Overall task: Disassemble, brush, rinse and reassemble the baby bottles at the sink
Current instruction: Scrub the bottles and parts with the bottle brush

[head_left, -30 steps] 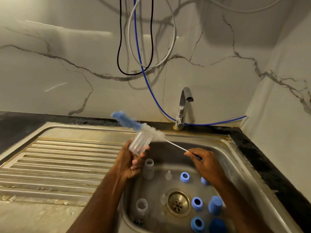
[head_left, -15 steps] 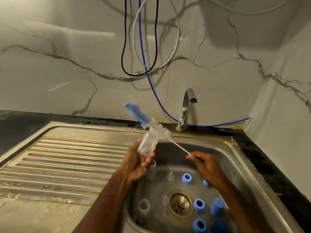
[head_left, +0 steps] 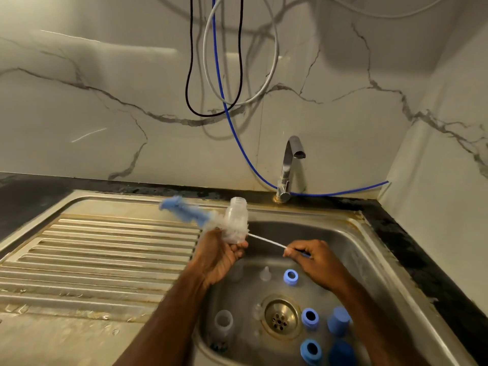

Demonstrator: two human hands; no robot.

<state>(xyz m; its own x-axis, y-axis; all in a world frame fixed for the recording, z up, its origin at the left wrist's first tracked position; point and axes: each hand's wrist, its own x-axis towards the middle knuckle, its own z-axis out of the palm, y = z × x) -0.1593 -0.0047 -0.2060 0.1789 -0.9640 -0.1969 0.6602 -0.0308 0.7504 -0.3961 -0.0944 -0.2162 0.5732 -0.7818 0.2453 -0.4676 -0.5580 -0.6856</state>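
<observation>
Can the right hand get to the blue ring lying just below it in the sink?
Probably yes. The blue ring lies uncovered on the sink floor right beside the right hand, nothing between them. But that hand grips the brush handle, so it would have to let go first.

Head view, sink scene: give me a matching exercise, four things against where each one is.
Things:
1. bottle
2. brush
3. tap
4. blue rings

Places:
A. on the sink floor near the drain
B. gripped at its handle by the right hand
C. on the back rim of the sink
D. held up by the left hand

Pairs: 1-D, 2-B, 3-C, 4-A
</observation>
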